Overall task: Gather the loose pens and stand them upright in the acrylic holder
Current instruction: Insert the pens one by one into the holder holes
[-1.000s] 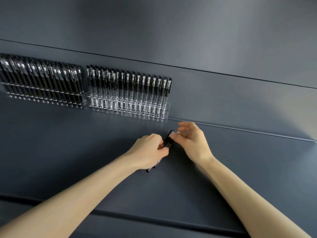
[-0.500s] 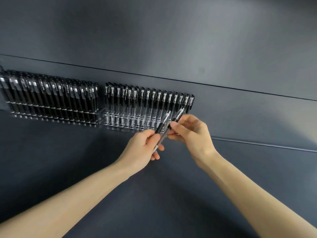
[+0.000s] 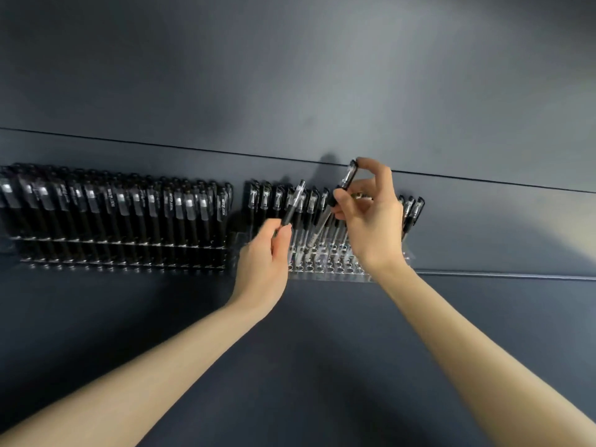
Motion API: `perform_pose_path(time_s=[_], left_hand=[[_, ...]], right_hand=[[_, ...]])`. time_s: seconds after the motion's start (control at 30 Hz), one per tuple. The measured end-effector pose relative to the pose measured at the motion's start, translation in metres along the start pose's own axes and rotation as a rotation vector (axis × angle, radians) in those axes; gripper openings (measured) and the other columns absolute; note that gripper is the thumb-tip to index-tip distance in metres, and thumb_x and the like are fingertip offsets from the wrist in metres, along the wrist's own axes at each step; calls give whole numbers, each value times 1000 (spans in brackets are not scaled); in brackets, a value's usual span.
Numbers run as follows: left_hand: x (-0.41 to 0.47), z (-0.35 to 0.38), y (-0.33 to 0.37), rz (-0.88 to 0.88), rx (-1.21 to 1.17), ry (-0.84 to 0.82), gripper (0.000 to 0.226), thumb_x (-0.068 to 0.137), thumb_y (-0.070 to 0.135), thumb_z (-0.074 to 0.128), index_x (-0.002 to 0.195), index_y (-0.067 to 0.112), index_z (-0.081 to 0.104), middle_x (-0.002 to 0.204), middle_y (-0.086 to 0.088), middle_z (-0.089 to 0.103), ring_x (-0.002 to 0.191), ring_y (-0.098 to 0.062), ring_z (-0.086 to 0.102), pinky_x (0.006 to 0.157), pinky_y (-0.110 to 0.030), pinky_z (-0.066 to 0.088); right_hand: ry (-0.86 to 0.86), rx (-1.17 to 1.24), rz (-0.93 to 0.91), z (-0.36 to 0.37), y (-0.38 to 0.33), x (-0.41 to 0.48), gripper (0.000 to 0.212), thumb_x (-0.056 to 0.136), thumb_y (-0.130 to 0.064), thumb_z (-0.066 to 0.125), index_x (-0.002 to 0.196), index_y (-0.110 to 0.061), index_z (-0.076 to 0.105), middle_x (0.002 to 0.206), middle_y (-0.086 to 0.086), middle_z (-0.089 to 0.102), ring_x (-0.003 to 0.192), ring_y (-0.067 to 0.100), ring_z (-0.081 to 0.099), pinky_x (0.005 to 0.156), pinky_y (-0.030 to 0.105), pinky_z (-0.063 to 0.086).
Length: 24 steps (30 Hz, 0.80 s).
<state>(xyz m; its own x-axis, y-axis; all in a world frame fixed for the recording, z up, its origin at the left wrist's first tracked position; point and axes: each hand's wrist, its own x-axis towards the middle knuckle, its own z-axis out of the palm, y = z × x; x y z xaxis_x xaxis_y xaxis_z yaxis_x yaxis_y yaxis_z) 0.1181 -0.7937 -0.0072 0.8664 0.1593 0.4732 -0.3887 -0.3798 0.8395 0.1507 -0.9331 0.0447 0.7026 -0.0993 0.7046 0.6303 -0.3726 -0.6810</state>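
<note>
Each hand pinches 1 pen, cap up: left hand (image 3: 264, 253) the left pen (image 3: 292, 204), right hand (image 3: 371, 221) the right pen (image 3: 346, 179). The right pen's long axis tilts steeply, its tip just above the acrylic holder (image 3: 325, 269) at the surface's far edge; this hand is nearer. 0.5 s earlier both pens were lower and flatter.

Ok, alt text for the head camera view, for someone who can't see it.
The right hand pinches a black-capped pen, tilted tip-down over a partly filled acrylic holder, while the left hand holds a second pen beside it. Another holder to the left is packed with upright pens.
</note>
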Motion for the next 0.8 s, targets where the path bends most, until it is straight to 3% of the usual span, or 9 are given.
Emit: perform_pose_path(time_s=[0.17, 0.27, 0.37, 0.53, 0.8], left_hand=[[-6, 3, -9, 1, -2, 13, 29, 101, 25, 37, 92, 9, 59, 51, 8, 35, 49, -7, 35, 49, -21, 29], [-6, 1, -14, -17, 12, 5, 30, 101, 28, 36, 96, 12, 61, 52, 9, 40, 50, -7, 37, 52, -23, 30], [-5, -1, -17, -33, -2, 26, 30, 101, 29, 37, 97, 12, 61, 62, 2, 50, 55, -13, 42, 58, -35, 37], [-4, -1, -17, -26, 8, 42, 29, 100, 28, 38, 98, 13, 62, 68, -5, 56, 62, -18, 48, 63, -41, 41], [-4, 2, -20, -20, 15, 16, 25, 100, 27, 39, 93, 16, 60, 69, -12, 57, 54, -9, 41, 57, -37, 37]], right_hand=[[47, -138, -61, 6, 14, 5, 36, 93, -9, 58, 126, -17, 45, 83, -11, 57, 68, 27, 66, 70, 45, 55], [44, -162, -107, 7, 20, 6, 37, 93, -11, 57, 127, -16, 45, 83, -12, 57, 68, 27, 65, 67, 41, 55], [13, -195, -147, 11, 23, 7, 37, 92, -11, 59, 126, -14, 46, 82, -15, 56, 66, 27, 65, 65, 38, 54], [-102, -212, -104, 15, 33, 4, 35, 91, -10, 61, 123, -18, 50, 84, -6, 60, 70, 26, 65, 65, 39, 54], [-243, -233, -24, 5, 39, 4, 32, 90, -6, 61, 120, -16, 53, 82, -2, 67, 72, 20, 68, 74, 45, 55]])
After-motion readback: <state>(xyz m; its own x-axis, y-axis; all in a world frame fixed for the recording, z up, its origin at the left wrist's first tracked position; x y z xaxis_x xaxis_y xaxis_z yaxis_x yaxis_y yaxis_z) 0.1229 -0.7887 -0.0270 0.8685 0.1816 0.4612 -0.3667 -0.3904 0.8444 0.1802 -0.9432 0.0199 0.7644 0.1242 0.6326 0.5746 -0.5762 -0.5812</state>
